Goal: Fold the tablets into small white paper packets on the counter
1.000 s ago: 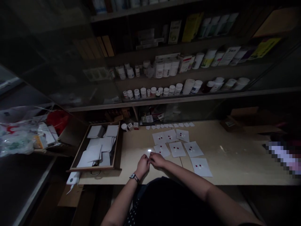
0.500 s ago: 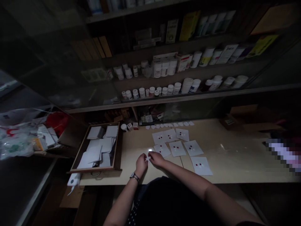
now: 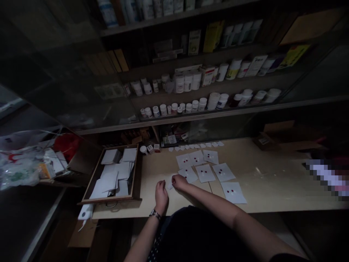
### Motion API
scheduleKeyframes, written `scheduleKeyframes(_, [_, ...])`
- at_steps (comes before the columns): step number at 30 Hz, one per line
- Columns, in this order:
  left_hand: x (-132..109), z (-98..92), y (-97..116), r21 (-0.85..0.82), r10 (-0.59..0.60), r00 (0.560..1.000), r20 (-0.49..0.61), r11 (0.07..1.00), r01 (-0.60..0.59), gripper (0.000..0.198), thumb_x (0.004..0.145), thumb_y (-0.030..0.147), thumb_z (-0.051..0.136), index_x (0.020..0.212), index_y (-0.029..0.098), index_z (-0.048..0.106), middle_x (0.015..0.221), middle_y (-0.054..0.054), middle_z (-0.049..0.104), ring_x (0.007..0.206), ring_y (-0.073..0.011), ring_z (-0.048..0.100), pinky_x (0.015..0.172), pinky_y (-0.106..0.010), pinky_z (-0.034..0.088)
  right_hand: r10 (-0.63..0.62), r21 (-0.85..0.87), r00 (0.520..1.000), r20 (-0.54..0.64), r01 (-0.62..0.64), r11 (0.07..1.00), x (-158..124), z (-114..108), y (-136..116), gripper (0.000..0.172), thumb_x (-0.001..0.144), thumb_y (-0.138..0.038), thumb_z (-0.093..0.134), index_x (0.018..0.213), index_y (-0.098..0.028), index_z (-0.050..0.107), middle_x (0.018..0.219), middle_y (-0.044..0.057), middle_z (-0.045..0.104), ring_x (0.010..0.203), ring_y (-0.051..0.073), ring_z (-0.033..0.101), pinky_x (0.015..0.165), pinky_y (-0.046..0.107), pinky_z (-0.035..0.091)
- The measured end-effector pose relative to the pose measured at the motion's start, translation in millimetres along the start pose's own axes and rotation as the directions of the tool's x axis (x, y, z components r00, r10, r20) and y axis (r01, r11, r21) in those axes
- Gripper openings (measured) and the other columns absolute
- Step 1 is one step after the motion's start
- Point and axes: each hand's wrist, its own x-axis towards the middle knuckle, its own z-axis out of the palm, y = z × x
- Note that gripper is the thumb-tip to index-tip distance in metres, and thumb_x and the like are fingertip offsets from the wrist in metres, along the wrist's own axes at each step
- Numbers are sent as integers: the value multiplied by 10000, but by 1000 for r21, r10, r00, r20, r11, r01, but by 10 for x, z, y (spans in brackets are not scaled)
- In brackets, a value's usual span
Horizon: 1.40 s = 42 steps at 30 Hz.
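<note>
A small piece of white paper [image 3: 169, 183] is between my hands, low over the front of the table. My right hand [image 3: 180, 183] has its fingers bent and closed on the paper's right side. At its left edge is my left hand [image 3: 161, 195], fingers curled together; its fingertips are small and dark in this light. Beyond my right hand, several square white papers [image 3: 230, 197] lie spread out, each with red and pale pills on it. Farther back runs a row of small folded white packets [image 3: 187, 147].
To the left, a wooden drawer [image 3: 139, 171] holds stacks of white paper. Small boxes and a white bottle [image 3: 143, 150] stand behind it. Shelves [image 3: 174, 121] of medicine bottles rise at the back. An open cardboard box [image 3: 278, 136] sits at the right, plastic bags [image 3: 19, 167] at far left.
My left hand has drawn a little to the left, away from my right hand. More of the white paper shows between them. The view has shifted slightly.
</note>
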Motion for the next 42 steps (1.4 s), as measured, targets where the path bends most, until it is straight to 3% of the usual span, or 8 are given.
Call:
scheduleKeyframes(3, [-232, -16, -63, 122, 147, 985, 87, 980, -157, 549, 819, 20, 336, 1311, 167, 529, 1303, -134, 561, 1228, -223, 497, 1065, -398, 381, -78, -68, 992, -96, 72, 995, -187, -13, 90, 246, 904, -189, 448, 956, -168, 687, 986, 115, 696, 887, 214, 625, 742, 283, 421])
scheduleKeyframes(6, [-373, -28, -65, 225, 262, 923, 283, 917, -329, 542, 878, 104, 359, 1411, 167, 432, 1437, -139, 463, 1324, -246, 412, 1117, -452, 302, -334, -158, 940, -63, 321, 934, -316, 20, 205, 296, 928, -215, 416, 1080, -155, 663, 1125, 150, 661, 1073, 254, 580, 886, 343, 418])
scheduleKeyframes(9, [-380, -29, -47, 303, 253, 879, 404, 870, -390, 561, 921, 211, 370, 1477, 151, 323, 1517, -142, 350, 1397, -269, 313, 1144, -517, 224, -552, -181, 833, 34, 548, 817, -343, 98, 307, 411, 923, -240, 438, 1313, -162, 541, 1356, 154, 545, 1315, 260, 415, 1052, 427, 320])
scheduleKeyframes(12, [-327, -29, -49, 336, 220, 869, 442, 858, -388, 565, 939, 260, 351, 1487, 128, 297, 1534, -147, 309, 1416, -267, 280, 1149, -524, 208, -591, -181, 801, 95, 598, 781, -305, 168, 369, 516, 914, -283, 461, 1416, -163, 435, 1466, 155, 433, 1394, 256, 312, 1099, 472, 266])
scheduleKeyframes(20, [-329, 19, -39, 425, 121, 920, 373, 859, -285, 585, 938, 245, 336, 1505, 140, 243, 1557, -142, 243, 1437, -280, 224, 1128, -557, 228, -550, -201, 830, 86, 556, 807, -275, 232, 338, 581, 906, -326, 485, 1445, -133, 385, 1478, 186, 402, 1377, 289, 336, 1096, 495, 283])
scheduleKeyframes(33, [-65, -191, -255, 393, 186, 854, 486, 827, -403, 613, 944, 362, 367, 1514, 187, 222, 1576, -127, 195, 1460, -311, 113, 1117, -652, 121, -493, -213, 870, 22, 486, 848, -418, 386, 150, 583, 924, -352, 455, 1449, -110, 383, 1480, 201, 393, 1380, 301, 340, 1155, 558, 123])
scheduleKeyframes(38, [247, -299, -111, 411, 140, 894, 426, 851, -329, 542, 955, 301, 347, 1482, 179, 316, 1575, -161, 183, 1456, -330, 116, 1102, -632, 196, -257, -272, 961, -100, 222, 936, -42, 321, -35, 601, 936, -419, 442, 1429, -78, 404, 1470, 235, 390, 1394, 343, 296, 1142, 608, 38])
scheduleKeyframes(42, [435, -428, 0, 368, 125, 904, 409, 884, -288, 531, 939, 273, 381, 1460, 177, 353, 1575, -168, 188, 1459, -333, 96, 1099, -601, 237, -164, -261, 970, -177, 114, 959, 464, 8, -126, 592, 937, -408, 447, 1428, -80, 402, 1463, 235, 401, 1386, 332, 312, 1145, 592, -6])
